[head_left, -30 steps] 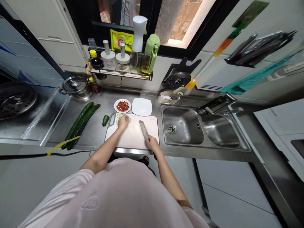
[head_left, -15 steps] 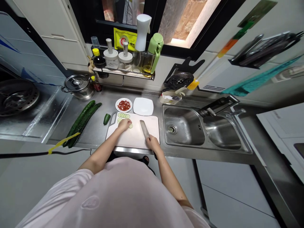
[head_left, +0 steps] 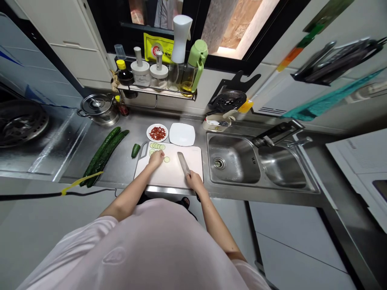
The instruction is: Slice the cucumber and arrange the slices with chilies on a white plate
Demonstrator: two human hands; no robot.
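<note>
Whole cucumbers [head_left: 104, 158] lie on the steel desk [head_left: 121, 133]; on the white cutting board [head_left: 178, 173], the left hand [head_left: 156, 159] curls beside cucumber slices [head_left: 157, 147], its grip unclear, while the right hand [head_left: 195, 181] grips a kitchen knife [head_left: 183, 164] closed, blade pointing away

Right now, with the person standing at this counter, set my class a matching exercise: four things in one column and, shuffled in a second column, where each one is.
Things:
1. kitchen knife
2. two whole cucumbers
3. chopped red chilli
4. square white plate

Places:
A. on the steel counter, left of the cutting board
B. held in the right hand
C. on a round plate
D. behind the cutting board, beside the round plate

Pairs: 1-B, 2-A, 3-C, 4-D
</note>
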